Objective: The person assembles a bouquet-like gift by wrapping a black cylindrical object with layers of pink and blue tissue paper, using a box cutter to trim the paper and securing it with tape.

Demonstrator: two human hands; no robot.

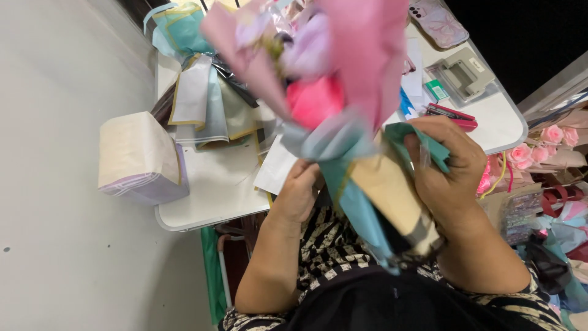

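Right hand (444, 165) fingers clamped around the bouquet (343, 116) stem wrap, pinching teal paper against it. Left hand (300, 193) fingers curled on the lower wrap from the other side, closed on it. Looks like the wrapping/gathering step: paper bunched at the neck, not yet tied (no ribbon visible at the fingers). Next move calls for a steady pinch at the neck. Bouquet is held above the lap, long axis diagonal, blooms pointing up and away towards the table (208, 196). Beyond: pink stapler (453, 116), loose wrapping sheets (202, 104).
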